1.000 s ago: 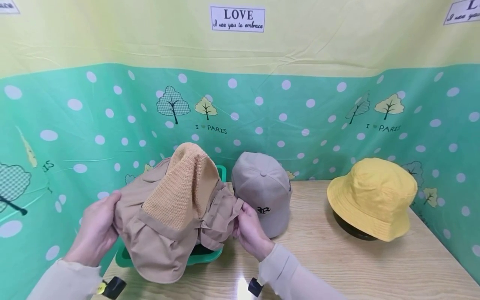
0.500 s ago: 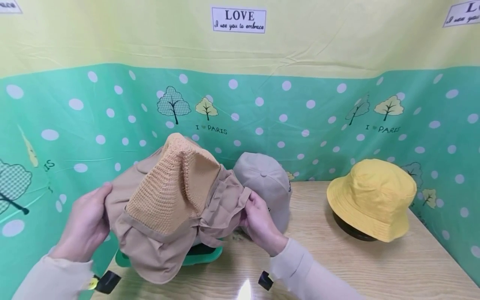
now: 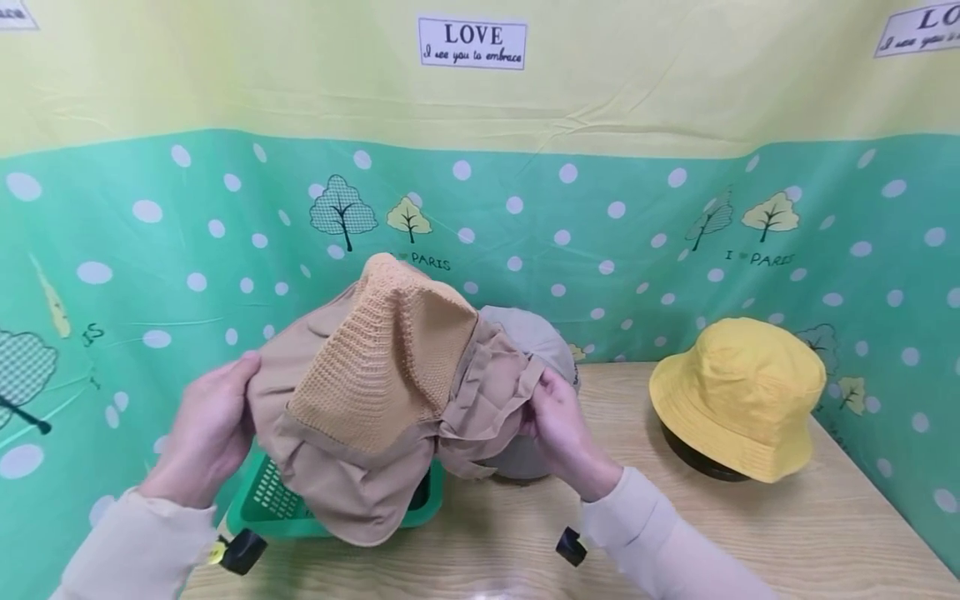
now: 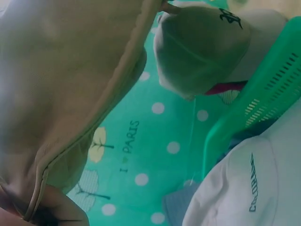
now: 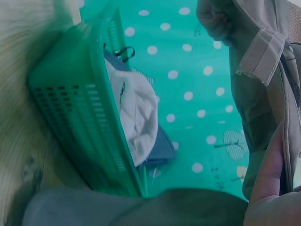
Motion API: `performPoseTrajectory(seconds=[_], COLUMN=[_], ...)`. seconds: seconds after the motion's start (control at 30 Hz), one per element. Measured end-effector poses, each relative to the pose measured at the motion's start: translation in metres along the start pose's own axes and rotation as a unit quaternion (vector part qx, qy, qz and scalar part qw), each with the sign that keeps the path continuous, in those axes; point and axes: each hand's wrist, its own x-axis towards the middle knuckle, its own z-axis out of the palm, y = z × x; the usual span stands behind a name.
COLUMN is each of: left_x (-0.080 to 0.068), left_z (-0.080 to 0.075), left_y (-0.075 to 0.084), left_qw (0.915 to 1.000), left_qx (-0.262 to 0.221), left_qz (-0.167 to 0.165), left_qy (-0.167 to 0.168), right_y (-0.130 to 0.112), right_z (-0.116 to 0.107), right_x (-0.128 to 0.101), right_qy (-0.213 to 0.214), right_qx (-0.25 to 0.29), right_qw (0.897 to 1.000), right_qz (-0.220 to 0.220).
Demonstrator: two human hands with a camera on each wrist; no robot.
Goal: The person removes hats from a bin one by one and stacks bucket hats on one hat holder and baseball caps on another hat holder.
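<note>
A beige sun hat (image 3: pixel 382 375) with a knitted crown panel and wide cloth brim is held up in the head view, over the basket and partly across the grey cap. My left hand (image 3: pixel 213 429) grips the brim's left edge, fingers mostly behind the cloth. At the other side, my right hand (image 3: pixel 566 429) pinches the cloth near a strap (image 5: pixel 263 56). Below is a green basket (image 3: pixel 288 527). Inside it, the right wrist view shows a white hat (image 5: pixel 138 113) and something dark blue with a brim (image 5: pixel 162 146). A grey baseball cap (image 3: pixel 551 333) stands behind my right hand.
A yellow bucket hat (image 3: pixel 738 383) sits on a dark round base (image 3: pixel 701 458) at the right of the wooden table (image 3: pixel 675 533). A green dotted cloth backdrop (image 3: pixel 645 275) closes off the back and both sides.
Both hands have carried the sun hat up and to the right. More of the green basket now shows below it, and the hat covers more of the grey cap.
</note>
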Motion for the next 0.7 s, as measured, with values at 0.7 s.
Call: performPoseTrajectory(seconds=[0.7], left_x=[0.015], left_z=[0.07], left_y=[-0.039], left_qw=[0.9803], left_qx=[0.197], left_qz=[-0.011], left_qy=[-0.004], right_y=[-0.035], right_z=[-0.076], right_x=[-0.004], right_qy=[0.028], right_qx=[-0.055], right_qw=[0.998], right_qz=[-0.016])
